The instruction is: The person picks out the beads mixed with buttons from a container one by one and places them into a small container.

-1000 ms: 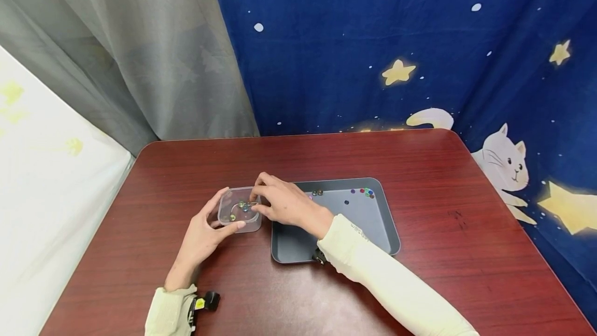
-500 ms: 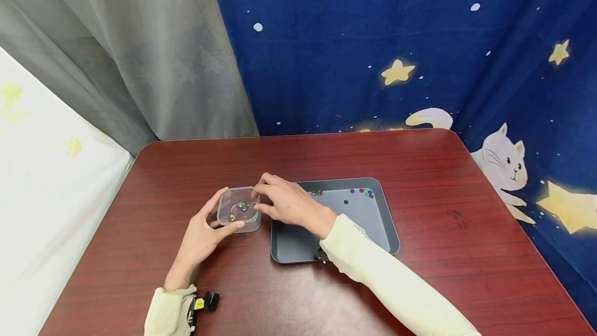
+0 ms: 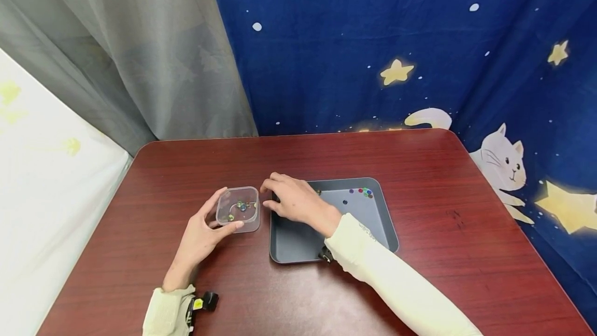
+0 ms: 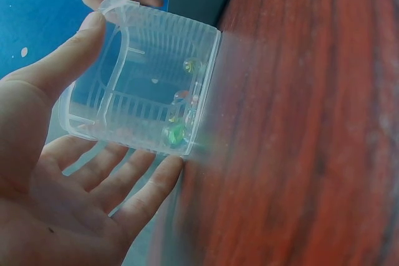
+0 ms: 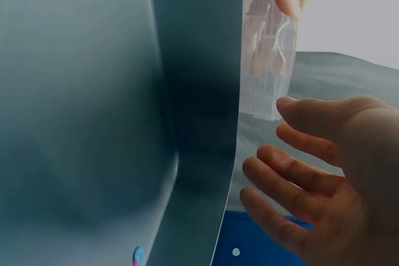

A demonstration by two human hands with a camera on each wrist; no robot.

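A small clear plastic box (image 3: 242, 196) stands on the table to the left of the tray. My left hand (image 3: 199, 235) grips it, thumb on the near side and fingers around the far left side. Several small glass marbles lie on the box's bottom, among them a green marble (image 4: 175, 133) in the left wrist view. My right hand (image 3: 294, 198) hovers over the tray's left rim, just right of the box. In the right wrist view its fingers (image 5: 290, 175) are loosely bent, apart, with nothing between them.
A grey rectangular tray (image 3: 298, 245) lies on the reddish wooden table (image 3: 186, 165). Several small coloured marbles (image 3: 367, 192) cluster in its far right corner, and a dark one (image 3: 345, 202) lies nearer its middle. Curtains hang behind the table.
My right hand has moved right, drawing its fingers out from over the box to the tray's left rim. My left hand keeps holding the box in place.
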